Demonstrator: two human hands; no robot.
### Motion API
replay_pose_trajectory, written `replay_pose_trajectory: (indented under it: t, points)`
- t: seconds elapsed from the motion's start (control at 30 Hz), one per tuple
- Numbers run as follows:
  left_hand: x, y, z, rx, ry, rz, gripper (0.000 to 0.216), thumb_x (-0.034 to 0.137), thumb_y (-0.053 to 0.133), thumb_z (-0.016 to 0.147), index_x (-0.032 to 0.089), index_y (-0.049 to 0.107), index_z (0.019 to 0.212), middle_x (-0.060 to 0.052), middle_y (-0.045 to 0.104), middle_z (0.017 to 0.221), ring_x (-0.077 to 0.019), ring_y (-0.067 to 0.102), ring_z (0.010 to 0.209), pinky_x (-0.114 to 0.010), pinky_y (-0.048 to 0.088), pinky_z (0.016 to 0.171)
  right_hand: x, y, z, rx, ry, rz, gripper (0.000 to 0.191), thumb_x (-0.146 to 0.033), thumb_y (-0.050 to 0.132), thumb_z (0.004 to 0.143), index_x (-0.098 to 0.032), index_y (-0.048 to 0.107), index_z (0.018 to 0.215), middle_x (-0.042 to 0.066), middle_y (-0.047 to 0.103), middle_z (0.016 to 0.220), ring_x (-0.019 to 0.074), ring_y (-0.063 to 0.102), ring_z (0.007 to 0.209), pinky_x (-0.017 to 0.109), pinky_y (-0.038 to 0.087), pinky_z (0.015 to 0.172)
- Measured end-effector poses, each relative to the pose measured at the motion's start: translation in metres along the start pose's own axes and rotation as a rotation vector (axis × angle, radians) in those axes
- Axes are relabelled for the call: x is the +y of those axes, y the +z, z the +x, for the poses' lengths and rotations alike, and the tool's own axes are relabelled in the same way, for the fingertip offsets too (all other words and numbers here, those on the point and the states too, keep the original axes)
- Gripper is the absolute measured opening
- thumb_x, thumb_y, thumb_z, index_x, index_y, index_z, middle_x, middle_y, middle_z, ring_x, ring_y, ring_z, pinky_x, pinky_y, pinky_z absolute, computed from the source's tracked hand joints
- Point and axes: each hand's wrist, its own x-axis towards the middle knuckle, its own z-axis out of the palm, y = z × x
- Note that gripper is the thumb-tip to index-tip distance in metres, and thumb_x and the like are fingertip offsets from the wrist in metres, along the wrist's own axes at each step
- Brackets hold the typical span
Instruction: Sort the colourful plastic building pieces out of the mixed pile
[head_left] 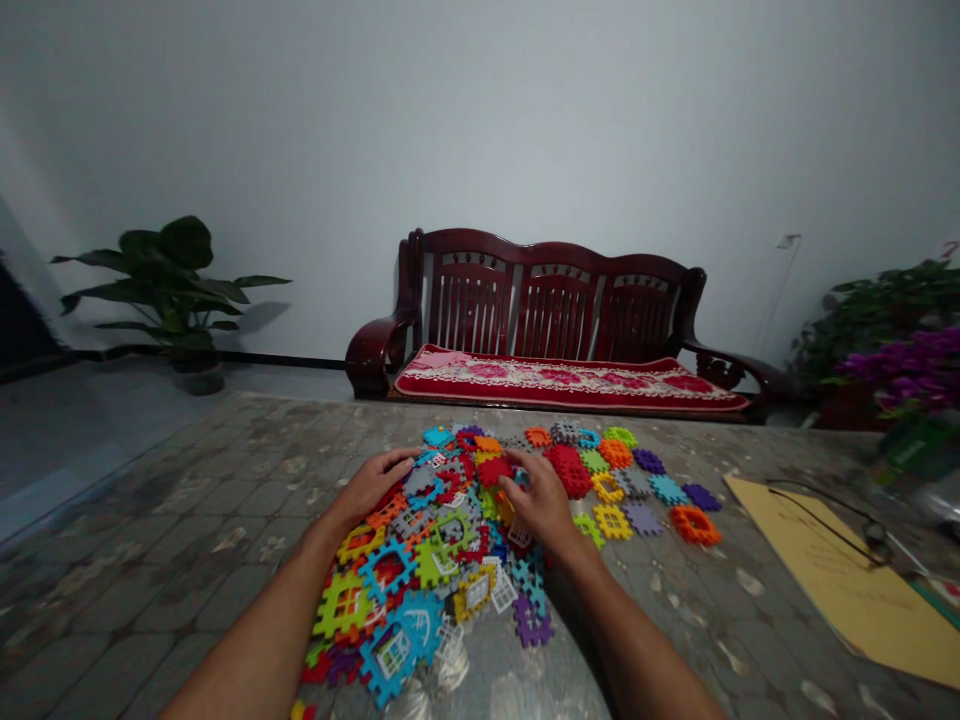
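A heap of colourful interlocking plastic building pieces lies on the table before me, among them a blue window piece [388, 567] and a lime green piece [341, 605]. My left hand [379, 482] rests at the heap's left edge, its fingers stretched out over the pieces and holding nothing. At the heap's right side, my right hand [538, 497] pinches a red toothed piece [493, 471] between thumb and fingers. Right of that hand, a red group of pieces [568, 470] lies beside sorted-looking loose ones, such as a yellow grid piece [613, 521] and an orange piece [694, 525].
The table [225, 540] has a grey tile-patterned top. On its right lie a yellow paper folder [847, 590] and glasses [874, 540], near purple flowers [904, 370]. Beyond the table stand a dark red wooden bench [555, 300] and a potted plant [176, 290].
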Motion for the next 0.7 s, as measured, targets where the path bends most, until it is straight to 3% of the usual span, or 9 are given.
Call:
replay_pose_trajectory:
  t: [0.33, 0.7]
  points:
    - [-0.001, 0.0, 0.0, -0.014, -0.011, -0.001, 0.054, 0.057, 0.058, 0.074, 0.019, 0.073, 0.109, -0.008, 0.072, 0.117, -0.0295, 0.065, 0.108, -0.04, 0.047, 0.098, 0.022, 0.001, 0.001, -0.083, 0.099, 0.006, 0.047, -0.016, 0.06, 0.074, -0.02, 0.063, 0.121, 0.007, 0.067, 0.117, 0.0245, 0.059, 0.111, 0.041, 0.045, 0.099]
    - [0.008, 0.001, -0.003, 0.012, -0.04, -0.001, 0.055, 0.061, 0.059, 0.07, 0.022, 0.075, 0.105, -0.006, 0.074, 0.113, -0.0303, 0.066, 0.104, -0.041, 0.047, 0.098, 0.004, 0.007, 0.006, -0.167, 0.095, -0.085, 0.061, -0.033, 0.068, 0.074, -0.02, 0.055, 0.133, 0.011, 0.063, 0.124, 0.0288, 0.056, 0.114, 0.044, 0.043, 0.098]
